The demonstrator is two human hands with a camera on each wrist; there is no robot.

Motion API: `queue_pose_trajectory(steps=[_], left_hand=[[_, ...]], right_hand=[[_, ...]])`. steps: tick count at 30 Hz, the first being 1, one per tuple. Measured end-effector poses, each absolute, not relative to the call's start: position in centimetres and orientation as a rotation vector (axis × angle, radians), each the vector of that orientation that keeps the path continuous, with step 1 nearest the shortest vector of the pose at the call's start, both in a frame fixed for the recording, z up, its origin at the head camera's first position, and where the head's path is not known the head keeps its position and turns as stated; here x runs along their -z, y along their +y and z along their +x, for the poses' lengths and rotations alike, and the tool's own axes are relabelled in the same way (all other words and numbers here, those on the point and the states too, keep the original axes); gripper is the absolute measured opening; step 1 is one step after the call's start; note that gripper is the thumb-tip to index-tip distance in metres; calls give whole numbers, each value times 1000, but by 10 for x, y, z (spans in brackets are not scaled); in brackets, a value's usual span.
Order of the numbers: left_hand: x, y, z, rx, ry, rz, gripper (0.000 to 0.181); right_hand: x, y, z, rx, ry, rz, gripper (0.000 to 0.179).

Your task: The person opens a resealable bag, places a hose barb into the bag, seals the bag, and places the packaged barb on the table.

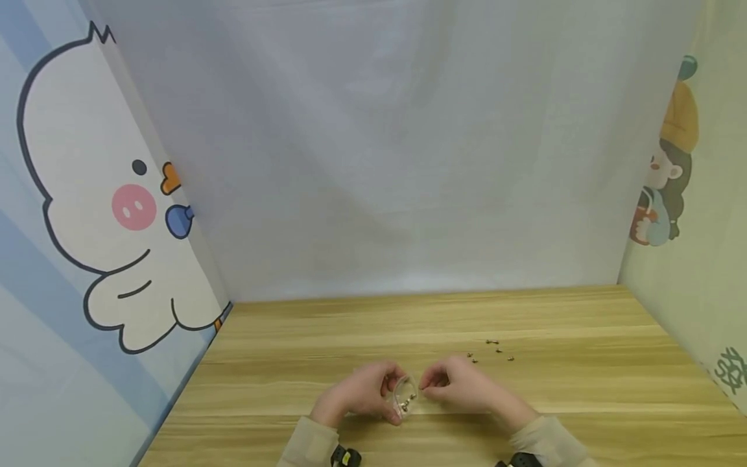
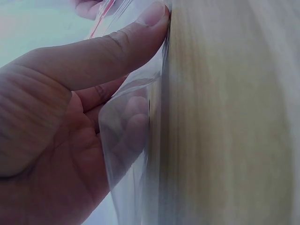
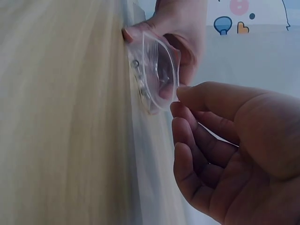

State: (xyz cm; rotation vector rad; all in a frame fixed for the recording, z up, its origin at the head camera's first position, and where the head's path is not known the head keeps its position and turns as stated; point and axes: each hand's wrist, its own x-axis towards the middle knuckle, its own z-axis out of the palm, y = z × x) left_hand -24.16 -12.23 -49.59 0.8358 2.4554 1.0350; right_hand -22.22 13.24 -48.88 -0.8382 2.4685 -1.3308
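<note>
My left hand [image 1: 367, 389] grips a small clear zip bag [image 1: 401, 403] over the tabletop, thumb on one side and fingers on the other. The bag's mouth gapes toward the right; several small metal screws [image 1: 405, 405] lie inside. In the left wrist view the bag [image 2: 126, 122] shows a red line along its edge. Close by the mouth, my right hand [image 1: 461, 386] pinches a tiny piece, seemingly a screw, between thumb and forefinger; the fingertips mostly hide it. In the right wrist view these fingertips overlap the rim of the bag [image 3: 161, 75]; contact is unclear.
Several loose screws [image 1: 498, 351] lie on the wooden table [image 1: 327, 331], beyond my right hand. A pale cloth backdrop [image 1: 408, 162] rises behind the table, with printed panels at the left and right sides.
</note>
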Motion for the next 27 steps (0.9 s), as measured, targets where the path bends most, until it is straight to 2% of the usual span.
queue_pose_trajectory(steps=[27], left_hand=[[492,-124,-241,-1031,2436,822,59]], right_hand=[[495,105,-218,1304,2457,-909,6]])
